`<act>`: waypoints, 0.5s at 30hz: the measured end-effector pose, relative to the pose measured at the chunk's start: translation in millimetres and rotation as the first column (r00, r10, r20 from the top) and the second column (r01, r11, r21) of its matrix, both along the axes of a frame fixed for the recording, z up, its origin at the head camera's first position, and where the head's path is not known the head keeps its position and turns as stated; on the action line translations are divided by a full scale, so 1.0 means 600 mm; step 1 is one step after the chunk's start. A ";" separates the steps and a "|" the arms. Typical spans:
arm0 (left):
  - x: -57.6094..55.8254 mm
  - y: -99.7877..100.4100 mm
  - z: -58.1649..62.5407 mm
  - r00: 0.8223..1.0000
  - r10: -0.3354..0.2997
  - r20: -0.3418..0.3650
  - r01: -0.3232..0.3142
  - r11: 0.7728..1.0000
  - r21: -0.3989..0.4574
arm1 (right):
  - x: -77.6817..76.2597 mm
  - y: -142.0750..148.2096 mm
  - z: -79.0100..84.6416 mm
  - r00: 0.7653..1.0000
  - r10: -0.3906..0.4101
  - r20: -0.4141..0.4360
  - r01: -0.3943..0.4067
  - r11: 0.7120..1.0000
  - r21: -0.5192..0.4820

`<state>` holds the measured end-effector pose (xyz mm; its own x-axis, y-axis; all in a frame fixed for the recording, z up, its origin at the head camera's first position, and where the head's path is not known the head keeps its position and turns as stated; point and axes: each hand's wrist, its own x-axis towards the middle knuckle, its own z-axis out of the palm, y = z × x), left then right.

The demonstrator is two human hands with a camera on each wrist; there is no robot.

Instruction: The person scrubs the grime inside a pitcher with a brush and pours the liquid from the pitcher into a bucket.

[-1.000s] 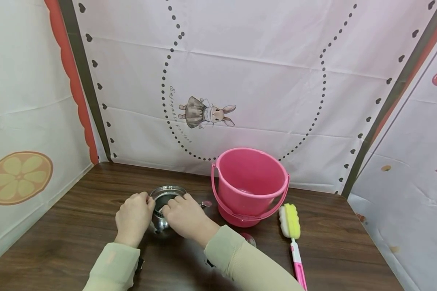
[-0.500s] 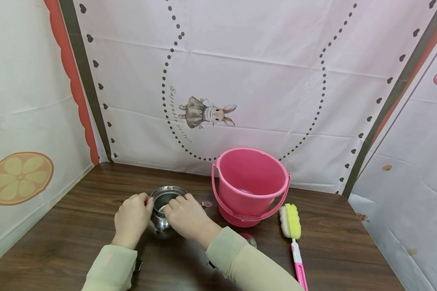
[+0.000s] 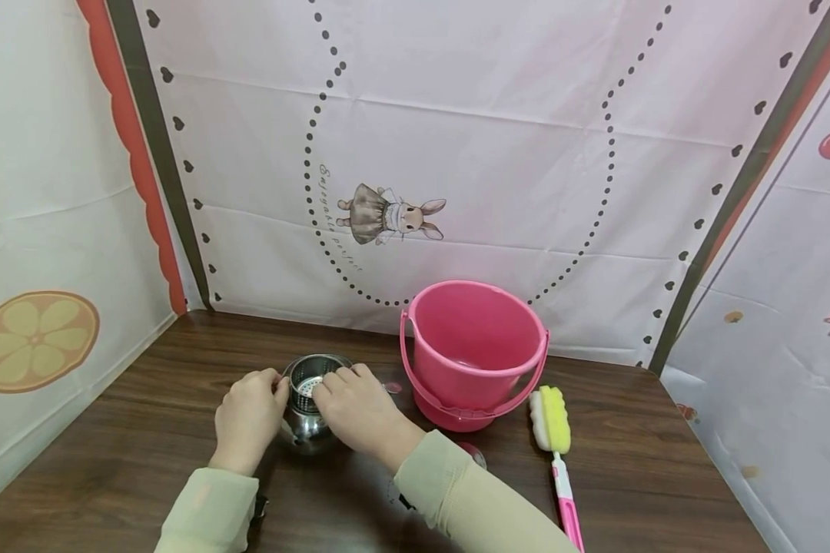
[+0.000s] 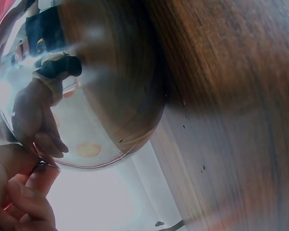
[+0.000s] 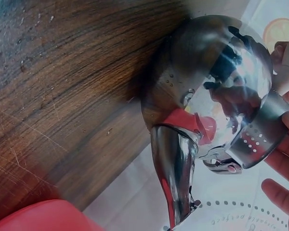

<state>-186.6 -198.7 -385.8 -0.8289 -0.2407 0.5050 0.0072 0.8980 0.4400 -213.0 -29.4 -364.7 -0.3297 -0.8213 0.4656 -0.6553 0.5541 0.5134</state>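
A shiny steel teapot [image 3: 307,434] stands on the table. Its spout [image 5: 174,168] points right, toward the bucket. A perforated steel tea strainer [image 3: 300,399] sticks partly up out of the pot's mouth; its holed wall also shows in the right wrist view. My right hand [image 3: 360,411] pinches the strainer's rim from the right. On the pot's left, my left hand [image 3: 249,418] pinches a small part at its upper edge with thumb and finger. That part is mostly hidden by the fingers [image 4: 41,180].
Behind and right of the pot stands a pink bucket [image 3: 449,384] with its handle down. A yellow-and-white sponge brush [image 3: 553,422] lies at the right. A small round shiny object [image 3: 475,456] is partly hidden by the right sleeve. Patterned cloth walls enclose the table [image 3: 636,476].
The strainer has risen in the pot's mouth, and its holed wall and bottom now show. My right hand has shifted slightly; the left keeps its place at the pot.
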 end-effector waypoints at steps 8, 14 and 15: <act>0.001 0.002 -0.003 1.000 0.002 -0.011 -0.001 1.000 0.006 | 0.008 0.007 0.009 1.000 0.007 0.024 -0.006 0.999 -0.051; 0.001 0.001 -0.002 1.000 -0.004 -0.026 0.004 1.000 0.001 | 0.010 0.010 0.012 0.999 0.016 0.037 -0.014 0.998 -0.063; 0.002 0.001 -0.002 1.000 -0.005 -0.026 0.005 1.000 0.001 | 0.010 0.011 0.012 0.999 0.017 0.039 -0.015 0.998 -0.064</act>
<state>-185.6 -198.1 -387.0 -0.8167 -0.2370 0.5261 0.0233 0.8974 0.4405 -206.7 -22.9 -357.3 -0.3357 -0.7960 0.5037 -0.6835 0.5738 0.4512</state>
